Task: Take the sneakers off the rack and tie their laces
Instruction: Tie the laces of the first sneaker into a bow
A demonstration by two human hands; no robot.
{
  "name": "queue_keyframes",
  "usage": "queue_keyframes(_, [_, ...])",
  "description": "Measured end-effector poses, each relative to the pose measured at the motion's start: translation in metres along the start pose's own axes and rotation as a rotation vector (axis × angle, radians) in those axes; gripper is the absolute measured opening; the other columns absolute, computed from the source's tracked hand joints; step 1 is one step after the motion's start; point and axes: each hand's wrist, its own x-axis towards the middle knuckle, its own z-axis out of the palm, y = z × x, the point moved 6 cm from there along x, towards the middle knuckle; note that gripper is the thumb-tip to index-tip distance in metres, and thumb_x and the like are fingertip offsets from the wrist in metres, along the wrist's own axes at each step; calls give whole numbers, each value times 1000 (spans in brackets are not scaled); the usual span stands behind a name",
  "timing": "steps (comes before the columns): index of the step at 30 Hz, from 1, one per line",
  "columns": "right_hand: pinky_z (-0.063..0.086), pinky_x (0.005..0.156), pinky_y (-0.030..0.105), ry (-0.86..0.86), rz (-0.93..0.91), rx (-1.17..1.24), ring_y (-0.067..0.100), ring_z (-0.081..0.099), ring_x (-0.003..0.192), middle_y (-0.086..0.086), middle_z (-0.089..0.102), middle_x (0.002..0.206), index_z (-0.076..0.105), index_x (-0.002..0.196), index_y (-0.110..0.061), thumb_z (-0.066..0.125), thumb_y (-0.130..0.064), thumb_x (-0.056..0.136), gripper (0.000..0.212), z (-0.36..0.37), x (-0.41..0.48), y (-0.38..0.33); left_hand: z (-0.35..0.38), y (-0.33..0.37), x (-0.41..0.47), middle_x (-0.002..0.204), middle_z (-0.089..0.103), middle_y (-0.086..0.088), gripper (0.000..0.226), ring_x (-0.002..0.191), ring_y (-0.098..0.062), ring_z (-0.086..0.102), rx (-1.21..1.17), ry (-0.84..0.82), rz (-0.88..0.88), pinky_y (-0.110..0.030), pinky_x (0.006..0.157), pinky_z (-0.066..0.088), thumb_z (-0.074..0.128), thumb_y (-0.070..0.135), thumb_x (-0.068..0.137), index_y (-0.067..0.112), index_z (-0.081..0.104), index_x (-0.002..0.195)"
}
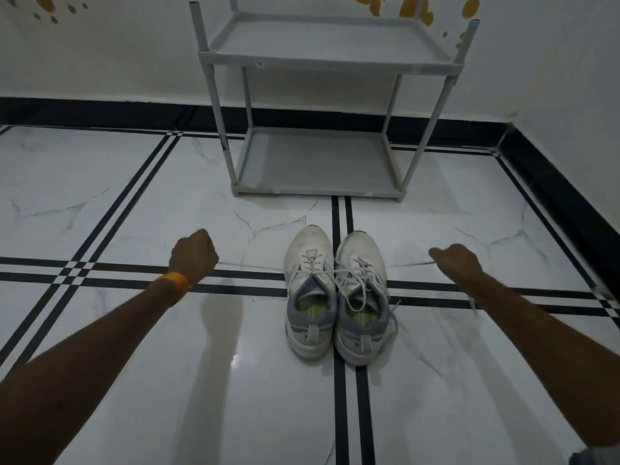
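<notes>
a white marble-look floor [134, 203] with black double stripes fills most of the view, meeting a white wall [100, 62] above a black skirting band; orange marks on the wall are cut off by the top edge. against the wall stands a grey two-shelf rack [318, 162], both shelves bare, its upper posts running out of frame. two bare forearms reach in from the bottom corners, spread wide apart. just in front of the rack, on the floor between the arms, a pair of white sneakers [335, 297] sits side by side, touching, toes pointing at the rack, grey collars and greenish insoles showing. the left hand [194, 255], with an orange band [176, 285] at the wrist, is closed in a fist; the right hand [458, 261] is also closed, thumb side forward. thin white laces [352, 271] run out sideways from the middle of the shoes, one taut toward each fist, so each hand seems to be gripping a lace end, though the fingers themselves are hidden and the lace is faint against the pale tiles. a loose lace tail hangs below the right wrist, and more lace lies looped over the right shoe's opening.
</notes>
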Motion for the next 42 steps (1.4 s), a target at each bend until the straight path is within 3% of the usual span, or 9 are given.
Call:
queue_keyframes(4, [41, 75, 32, -185, -41, -234, 29, 55, 85, 16, 59, 96, 49, 73, -7, 54, -26, 86, 24, 33, -7, -1, 35, 1, -13, 118, 63, -21, 31, 103, -39, 61, 314, -263, 93, -38, 86, 46, 51, 26, 95, 10, 56, 120])
queue_keyframes(8, [37, 97, 44, -5, -260, -691, 33, 47, 118, 13, 56, 122, 60, 111, -11, 51, -28, 86, 32, 40, -22, -51, 37, 60, -28, 124, 62, -9, 36, 107, -31, 62, 190, -140, 338, -38, 91, 48, 55, 34, 94, 18, 60, 126])
queue_keyframes(10, [41, 92, 36, 8, -508, -568, 29, 53, 114, 12, 61, 120, 63, 115, -9, 54, -22, 89, 30, 50, -33, -84, 46, 97, -43, 118, 68, -3, 28, 103, -23, 64, -64, -253, 444, -33, 90, 48, 59, 27, 92, 17, 67, 117])
queue_keyframes(13, [52, 86, 29, -315, -706, -151, 17, 64, 95, 3, 70, 107, 71, 105, -12, 69, -22, 86, 22, 73, -68, -119, 64, 129, -62, 113, 70, -3, 20, 95, -15, 62, -162, -399, 538, -28, 86, 51, 64, 22, 91, 15, 70, 109])
queue_keyframes(20, [53, 61, 27, -364, -791, -175, 10, 63, 55, 1, 69, 68, 67, 80, -14, 66, -16, 89, 9, 113, -100, -126, 70, 128, -64, 106, 70, -14, 14, 86, -26, 64, -99, -380, 512, -29, 78, 52, 63, 13, 91, 5, 64, 103])
queue_keyframes(27, [46, 62, 32, -231, -784, -281, 24, 62, 70, 9, 70, 74, 67, 76, -8, 62, -11, 84, 10, 106, -86, -112, 60, 137, -65, 96, 69, -12, 24, 84, -30, 62, 212, -314, 729, -28, 69, 41, 72, 14, 80, 9, 56, 97])
queue_keyframes(31, [34, 62, 26, -205, -722, -264, 28, 62, 73, 11, 71, 76, 61, 68, -13, 63, -9, 82, 15, 112, -82, -103, 67, 128, -72, 96, 70, -10, 23, 81, -29, 63, 182, -304, 729, -31, 70, 47, 71, 20, 83, 10, 56, 98])
queue_keyframes(37, [40, 62, 26, -343, -665, -288, 24, 62, 80, 10, 71, 82, 72, 78, -9, 65, -14, 83, 10, 111, -84, -104, 79, 114, -75, 92, 65, -10, 10, 79, -27, 59, 59, -263, 627, -33, 68, 46, 56, 18, 93, 9, 52, 95])
queue_keyframes(42, [44, 92, 33, -491, -736, -142, 13, 51, 111, -5, 67, 116, 78, 86, -19, 71, -27, 84, 11, 94, -96, -135, 88, 106, -79, 101, 66, -10, 16, 85, -25, 62, -74, -254, 543, -39, 80, 55, 60, 25, 94, 12, 52, 100])
